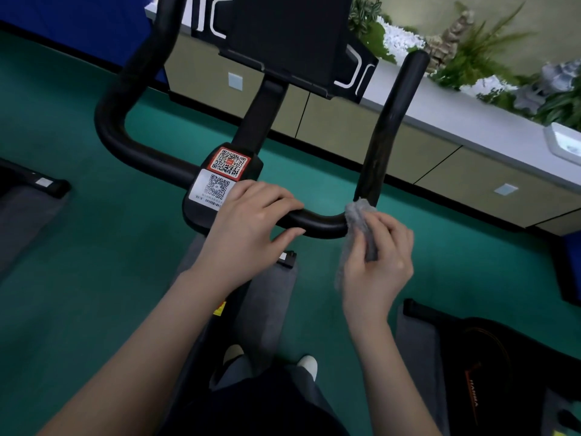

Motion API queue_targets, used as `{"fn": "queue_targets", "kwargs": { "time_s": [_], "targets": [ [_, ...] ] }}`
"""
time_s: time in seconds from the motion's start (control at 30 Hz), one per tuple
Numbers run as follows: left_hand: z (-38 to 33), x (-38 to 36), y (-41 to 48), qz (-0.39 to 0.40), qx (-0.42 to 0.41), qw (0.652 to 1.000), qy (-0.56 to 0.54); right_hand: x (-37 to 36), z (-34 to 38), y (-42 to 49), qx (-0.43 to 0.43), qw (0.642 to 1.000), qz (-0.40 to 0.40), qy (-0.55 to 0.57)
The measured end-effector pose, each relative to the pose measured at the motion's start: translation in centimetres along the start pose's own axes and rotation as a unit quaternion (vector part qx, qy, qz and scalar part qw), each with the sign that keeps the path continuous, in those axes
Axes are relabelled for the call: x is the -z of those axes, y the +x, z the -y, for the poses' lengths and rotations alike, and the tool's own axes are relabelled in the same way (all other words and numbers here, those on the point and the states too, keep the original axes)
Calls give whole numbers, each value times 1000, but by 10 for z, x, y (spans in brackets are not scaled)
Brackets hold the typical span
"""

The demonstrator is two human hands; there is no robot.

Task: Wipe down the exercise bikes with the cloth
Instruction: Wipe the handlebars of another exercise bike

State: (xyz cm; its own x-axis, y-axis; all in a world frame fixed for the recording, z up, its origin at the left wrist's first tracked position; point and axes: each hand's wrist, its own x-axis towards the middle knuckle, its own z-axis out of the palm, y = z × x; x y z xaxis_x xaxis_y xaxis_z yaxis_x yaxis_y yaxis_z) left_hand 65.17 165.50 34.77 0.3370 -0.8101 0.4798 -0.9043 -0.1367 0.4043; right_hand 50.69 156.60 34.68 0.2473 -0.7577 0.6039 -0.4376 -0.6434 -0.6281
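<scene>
Right hand (379, 262) pinches grey cloth (358, 228) at handlebar (317, 223) bend; left hand (251, 215) clasps bar, steadying. Wrap cloth round tube, stroke up right grip (390, 121).

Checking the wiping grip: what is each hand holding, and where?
Right hand pinches the grey cloth near its middle, against the handlebar bend. Left hand grips the handlebar beside the centre.

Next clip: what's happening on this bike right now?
A person is wiping an exercise bike's black handlebar. The right hand presses a grey cloth against the bend where the right grip rises. The left hand rests on the bar beside the QR code stickers, steadying it.
</scene>
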Motion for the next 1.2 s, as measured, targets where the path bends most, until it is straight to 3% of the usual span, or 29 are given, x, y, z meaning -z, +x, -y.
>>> {"fn": "queue_targets", "kwargs": {
  "time_s": [0.13, 0.23, 0.33, 0.5, 0.63, 0.73, 0.8, 0.97, 1.07, 1.2],
  "targets": [
    [-1, 0, 0, 1, 0, 1000, 1, 5, 10, 16, 92, 985, 145, -25],
    [-1, 0, 0, 9, 1, 1000, 1, 5, 16, 52, 108, 956, 265, -66],
    [0, 0, -1, 8, 3, 1000, -4, -3, 20, 81, 91, 913, 368, -150],
    [0, 1, -1, 1, 11, 1000, -9, -22, 36, 101, 77, 826, 524, -196],
    [0, 1, 0, 6, 12, 1000, -12, -28, 43, 117, 87, 755, 608, -228],
    [1, 2, 0, 11, 9, 1000, -12, -27, 44, 129, 128, 715, 626, -283],
    [1, 3, 0, 14, 10, 1000, -13, -26, 42, 134, 143, 718, 612, -299],
    [1, 4, 0, 17, 12, 1000, -15, -10, 29, 123, 146, 771, 578, -224],
    [1, 3, 0, 21, 13, 1000, -15, -2, 13, 110, 154, 833, 504, -171],
    [1, 4, 0, 24, 11, 1000, -12, 2, -7, 99, 158, 922, 331, -122]
  ]
}}
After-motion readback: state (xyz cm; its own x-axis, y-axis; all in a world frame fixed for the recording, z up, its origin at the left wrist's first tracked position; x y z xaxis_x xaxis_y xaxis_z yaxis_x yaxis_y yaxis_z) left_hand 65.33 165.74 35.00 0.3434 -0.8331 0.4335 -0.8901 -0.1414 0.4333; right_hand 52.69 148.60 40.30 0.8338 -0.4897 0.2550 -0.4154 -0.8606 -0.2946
